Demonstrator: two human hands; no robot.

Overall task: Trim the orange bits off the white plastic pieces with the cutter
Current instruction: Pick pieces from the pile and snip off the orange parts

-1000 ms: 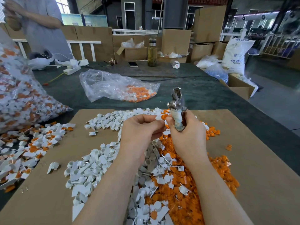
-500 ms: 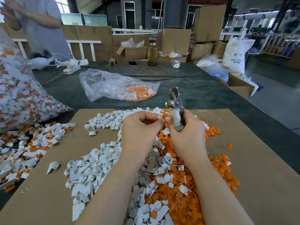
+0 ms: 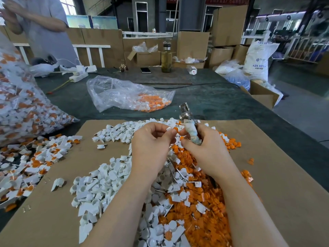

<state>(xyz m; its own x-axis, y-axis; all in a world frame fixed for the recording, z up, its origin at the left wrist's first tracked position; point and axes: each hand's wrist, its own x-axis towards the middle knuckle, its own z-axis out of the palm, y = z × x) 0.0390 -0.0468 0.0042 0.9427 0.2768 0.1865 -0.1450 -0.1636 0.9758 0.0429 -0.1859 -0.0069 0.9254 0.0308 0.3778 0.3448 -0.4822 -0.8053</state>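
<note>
My right hand [image 3: 201, 148] grips the cutter [image 3: 189, 125] by its cloth-wrapped handles, the metal jaws pointing up and away. My left hand [image 3: 151, 141] pinches a small white plastic piece with an orange bit [image 3: 172, 129] right beside the right thumb, below the cutter's jaws. Beneath both hands lies a heap of trimmed white pieces [image 3: 99, 186] on the left and a heap of cut orange bits [image 3: 201, 204] on the right, all on a cardboard sheet [image 3: 277, 184].
A big clear bag of untrimmed pieces [image 3: 21, 107] leans at the left, with loose untrimmed pieces [image 3: 30, 163] spilled below it. A nearly flat plastic bag with orange bits [image 3: 128, 95] lies beyond the cardboard. Another person [image 3: 41, 24] stands at the far left. A bottle [image 3: 166, 57] and phone [image 3: 145, 70] sit at the back.
My left fingers have shifted the piece so its orange bit now shows between the two thumbs. The cutter has tilted slightly left; both hands stay in the same spot.
</note>
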